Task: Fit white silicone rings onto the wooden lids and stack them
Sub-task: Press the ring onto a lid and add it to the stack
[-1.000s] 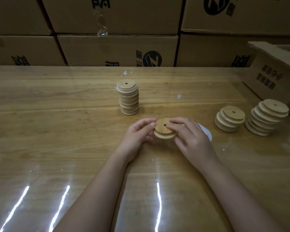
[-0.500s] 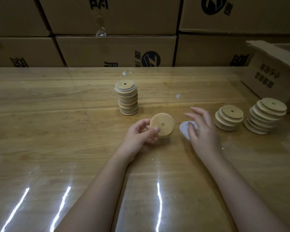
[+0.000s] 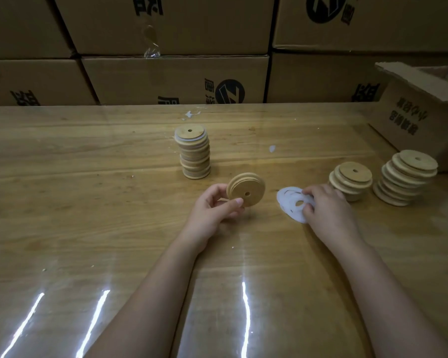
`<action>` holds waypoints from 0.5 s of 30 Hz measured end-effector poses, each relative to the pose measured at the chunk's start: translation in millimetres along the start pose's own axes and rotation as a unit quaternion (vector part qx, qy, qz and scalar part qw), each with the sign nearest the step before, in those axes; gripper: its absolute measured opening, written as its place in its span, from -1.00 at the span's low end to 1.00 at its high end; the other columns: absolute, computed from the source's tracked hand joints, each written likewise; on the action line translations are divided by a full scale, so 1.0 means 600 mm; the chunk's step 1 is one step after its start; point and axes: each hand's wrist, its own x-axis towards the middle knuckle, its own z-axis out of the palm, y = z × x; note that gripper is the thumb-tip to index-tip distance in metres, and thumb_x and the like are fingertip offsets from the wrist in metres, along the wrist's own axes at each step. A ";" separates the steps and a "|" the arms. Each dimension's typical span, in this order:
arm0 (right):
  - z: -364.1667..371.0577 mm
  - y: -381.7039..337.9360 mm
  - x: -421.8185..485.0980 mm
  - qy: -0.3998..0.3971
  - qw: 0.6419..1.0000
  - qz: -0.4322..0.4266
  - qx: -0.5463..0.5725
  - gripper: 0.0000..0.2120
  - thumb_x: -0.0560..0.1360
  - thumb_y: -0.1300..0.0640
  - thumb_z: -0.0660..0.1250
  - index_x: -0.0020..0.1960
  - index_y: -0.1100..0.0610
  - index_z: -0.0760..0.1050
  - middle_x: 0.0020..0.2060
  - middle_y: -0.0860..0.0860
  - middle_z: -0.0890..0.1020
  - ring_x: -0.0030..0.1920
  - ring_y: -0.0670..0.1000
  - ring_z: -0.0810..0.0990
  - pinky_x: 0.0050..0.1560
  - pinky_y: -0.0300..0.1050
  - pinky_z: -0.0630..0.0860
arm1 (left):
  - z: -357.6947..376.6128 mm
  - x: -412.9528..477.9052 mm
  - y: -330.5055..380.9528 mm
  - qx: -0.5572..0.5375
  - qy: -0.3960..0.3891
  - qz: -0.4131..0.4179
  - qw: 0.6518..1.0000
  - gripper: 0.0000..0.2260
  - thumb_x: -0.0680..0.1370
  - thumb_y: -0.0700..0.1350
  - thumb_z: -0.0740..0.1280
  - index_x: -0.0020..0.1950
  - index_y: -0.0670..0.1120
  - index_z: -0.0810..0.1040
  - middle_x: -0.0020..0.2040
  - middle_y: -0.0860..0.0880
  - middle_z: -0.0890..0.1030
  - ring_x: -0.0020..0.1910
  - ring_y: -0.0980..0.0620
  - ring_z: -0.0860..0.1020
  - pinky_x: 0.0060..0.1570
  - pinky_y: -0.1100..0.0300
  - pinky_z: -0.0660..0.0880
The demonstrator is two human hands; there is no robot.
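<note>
The left hand (image 3: 215, 205) holds one wooden lid (image 3: 246, 188) up on edge, just off the table (image 3: 88, 202) near the middle of the scene; the thumb lies on the near face and the fingers curl behind the rim. The lid looks light, stiff and dry, so a rim pinch like this should be plenty. Its groove runs round the edge, so the fingers had better stay clear of the side where the ring goes on first.

The right hand (image 3: 326, 208) is curled over the right side of a small loose pile of white silicone rings (image 3: 291, 202) lying flat on the table, just right of the lid; the fingertips seem to be pinching the top one, though whether a single ring has come free of the pile is hard to tell in this dim view. The rings are thin, floppy and likely a little tacky; they will tend to cling together, and are best peeled off by an inner or outer edge, then stretched over the lid.

Farther back and to the left stands the finished stack (image 3: 193, 151), white edges showing between lids and leaning slightly; it wants a gentle, centred placement. Two stacks of bare lids (image 3: 406, 177) sit at the right, by an open carton (image 3: 419, 109).
</note>
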 end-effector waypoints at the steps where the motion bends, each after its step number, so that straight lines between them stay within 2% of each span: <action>1: 0.000 0.001 0.000 0.000 1.000 0.007 0.001 -0.67 0.50 0.23 0.21 0.25 0.11 0.45 0.19 0.06 0.48 0.23 0.11 0.36 0.15 -0.03 0.35 | 0.000 0.000 0.000 -0.001 0.001 0.000 1.000 -0.83 0.47 -0.34 0.36 -0.04 -0.09 0.52 -0.23 0.08 0.65 -0.22 0.10 0.62 -0.19 0.30 0.54; 5: 0.000 0.001 0.000 0.021 1.000 0.014 0.018 -0.67 0.50 0.26 0.21 0.24 0.11 0.48 0.16 0.07 0.47 0.23 0.10 0.34 0.07 -0.02 0.39 | 0.001 0.001 -0.001 -0.004 0.009 0.000 1.000 -0.82 0.46 -0.35 0.36 -0.05 -0.10 0.51 -0.24 0.06 0.65 -0.19 0.07 0.62 -0.13 0.27 0.53; 10: 0.001 0.001 0.000 0.045 0.999 0.016 0.017 -0.69 0.51 0.23 0.20 0.23 0.10 0.49 0.14 0.07 0.49 0.23 0.10 0.36 0.02 0.00 0.42 | 0.005 0.000 0.000 0.009 0.005 -0.001 1.000 -0.84 0.47 -0.33 0.36 -0.04 -0.11 0.51 -0.23 0.05 0.65 -0.21 0.10 0.63 -0.18 0.29 0.55; 15: -0.001 -0.001 0.000 0.111 0.993 -0.001 0.045 -0.75 0.50 0.25 0.23 0.15 0.15 0.53 0.07 0.07 0.56 0.16 0.13 0.44 -0.07 0.01 0.42 | 0.005 -0.001 0.002 0.020 0.007 0.000 1.000 -0.84 0.48 -0.33 0.36 -0.05 -0.11 0.51 -0.25 0.05 0.65 -0.22 0.09 0.62 -0.18 0.28 0.55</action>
